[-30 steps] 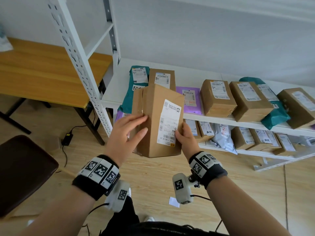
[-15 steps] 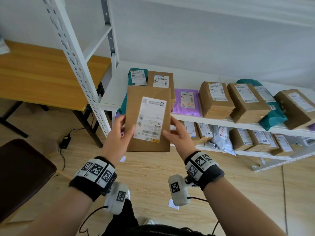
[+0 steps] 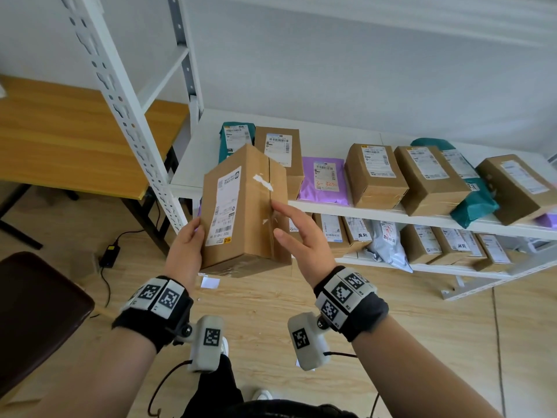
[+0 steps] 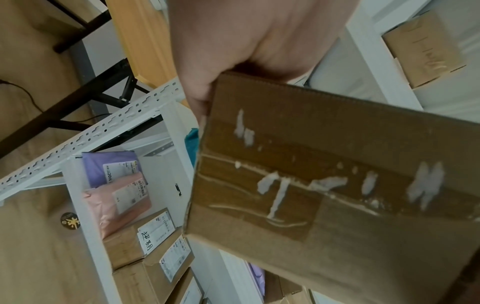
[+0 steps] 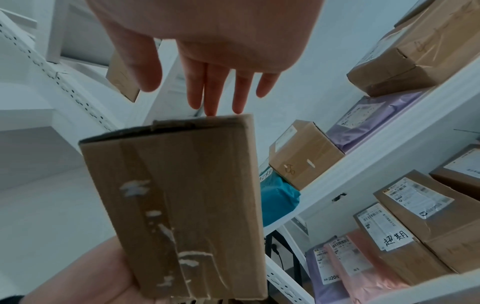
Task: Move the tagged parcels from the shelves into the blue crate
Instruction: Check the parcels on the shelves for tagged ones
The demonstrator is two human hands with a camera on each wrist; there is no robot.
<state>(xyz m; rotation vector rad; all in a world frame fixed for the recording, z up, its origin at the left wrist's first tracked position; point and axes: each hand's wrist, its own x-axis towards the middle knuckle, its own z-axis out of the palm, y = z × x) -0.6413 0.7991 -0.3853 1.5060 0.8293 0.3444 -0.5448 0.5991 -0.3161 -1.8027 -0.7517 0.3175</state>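
Observation:
A tall cardboard box (image 3: 244,212) with a white shipping label on its left face and a taped seam on its right face is held upright in front of the shelves. My left hand (image 3: 185,251) grips its lower left side, palm under the bottom. In the left wrist view the taped face of the box (image 4: 324,185) fills the frame below the left hand (image 4: 246,41). My right hand (image 3: 298,236) is open with straight fingers, its fingertips at the box's right edge. In the right wrist view the right hand (image 5: 207,61) reaches to the box's (image 5: 182,205) top edge. No blue crate is in view.
The white shelf (image 3: 331,205) behind carries labelled boxes, a purple mailer (image 3: 324,182) and teal mailers (image 3: 235,140); the lower shelf holds more parcels. A perforated shelf upright (image 3: 120,101), a wooden table (image 3: 60,140), a dark chair (image 3: 30,312) and a power adapter (image 3: 108,257) are at the left.
The box has been turned, so the label now faces left and the taped seam faces me. My right hand has let go of its edge and opened; my left hand keeps hold.

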